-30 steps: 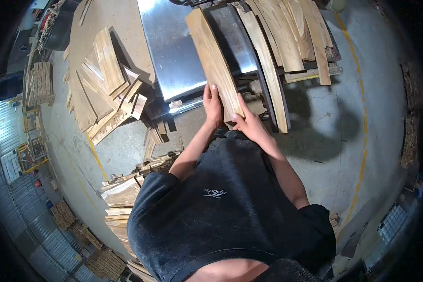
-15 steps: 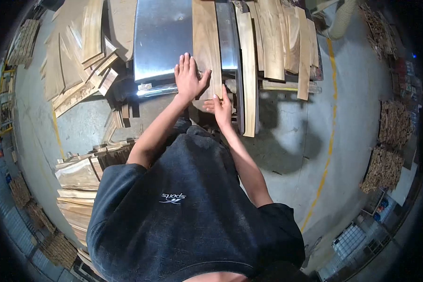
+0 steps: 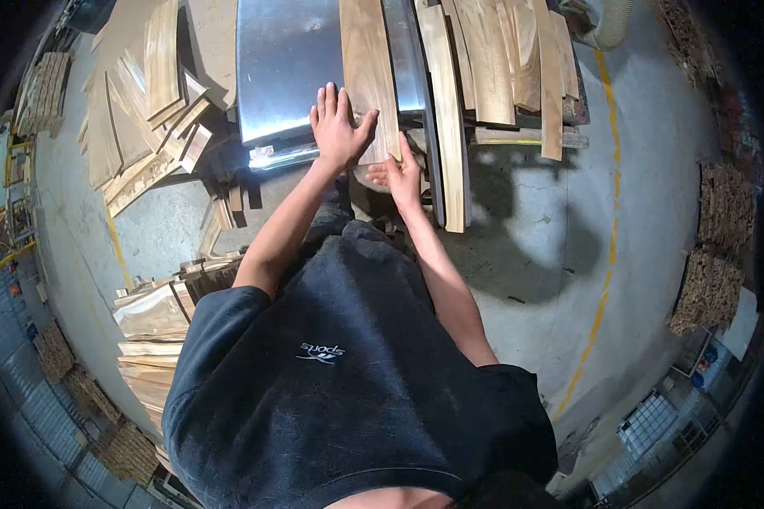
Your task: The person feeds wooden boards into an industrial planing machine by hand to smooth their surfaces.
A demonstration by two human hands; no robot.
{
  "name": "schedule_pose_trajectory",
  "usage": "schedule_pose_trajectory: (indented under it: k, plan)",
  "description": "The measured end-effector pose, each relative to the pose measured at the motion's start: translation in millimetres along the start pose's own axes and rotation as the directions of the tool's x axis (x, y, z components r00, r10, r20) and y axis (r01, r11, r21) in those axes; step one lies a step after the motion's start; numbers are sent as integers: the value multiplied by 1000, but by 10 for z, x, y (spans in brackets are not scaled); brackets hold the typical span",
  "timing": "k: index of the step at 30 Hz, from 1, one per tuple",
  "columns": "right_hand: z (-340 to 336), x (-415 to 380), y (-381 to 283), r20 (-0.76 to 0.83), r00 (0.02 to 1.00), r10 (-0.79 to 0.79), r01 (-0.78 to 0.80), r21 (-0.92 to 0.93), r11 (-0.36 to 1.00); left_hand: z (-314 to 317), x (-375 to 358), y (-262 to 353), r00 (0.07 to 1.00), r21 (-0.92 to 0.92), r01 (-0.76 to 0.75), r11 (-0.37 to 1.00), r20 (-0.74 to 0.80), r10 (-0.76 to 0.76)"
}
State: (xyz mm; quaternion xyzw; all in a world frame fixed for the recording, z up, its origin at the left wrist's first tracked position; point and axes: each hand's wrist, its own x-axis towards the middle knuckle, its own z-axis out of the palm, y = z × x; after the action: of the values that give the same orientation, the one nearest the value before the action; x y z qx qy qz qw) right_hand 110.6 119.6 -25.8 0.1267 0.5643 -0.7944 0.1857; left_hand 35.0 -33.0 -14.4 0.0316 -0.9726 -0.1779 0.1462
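A long wooden board lies lengthwise on a shiny metal machine table, its near end jutting past the table's front edge. My left hand rests flat with fingers spread on the board's left edge, near a dark knot, its fingertips reaching over the metal. At the near right corner of the board is my right hand. Its thumb lies at the end of the board, one finger stretches along the right side, and the other fingers sit at or below the end, partly hidden.
Right of a dark rail, a narrow pale strip sticks out toward me. More boards lie beyond it. Loose offcuts are piled at left, and stacked wood stands by my left side. A ribbed hose hangs at upper right.
The whole view has shifted slightly, with the bench appearing higher. Both hands stay at the same places on the board, and I see no clear movement of the board along the table.
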Motion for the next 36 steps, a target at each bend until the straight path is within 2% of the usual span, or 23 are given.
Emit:
schedule_pose_trajectory:
  k: [17, 23, 29, 31, 36]
  plan:
    - [83, 499, -161, 5, 999, 45, -44, -19, 999, 111, 466, -106, 998, 17, -14, 1000, -67, 16]
    - [247, 832, -488, -55, 992, 110, -114, -93, 989, 272, 842, -167, 994, 30, 7, 1000, -108, -4]
    - [325, 1347, -735, -77, 987, 141, -147, -82, 986, 575, 1386, -287, 993, 27, 6, 1000, -115, -3]
    - [340, 1495, -832, -86, 976, 199, -205, -63, 977, 596, 1552, -296, 996, -12, 12, 1000, -89, -13]
    - [432, 1819, -931, -88, 987, 132, -137, -56, 989, 643, 1922, -376, 998, 8, 38, 999, -54, -38]
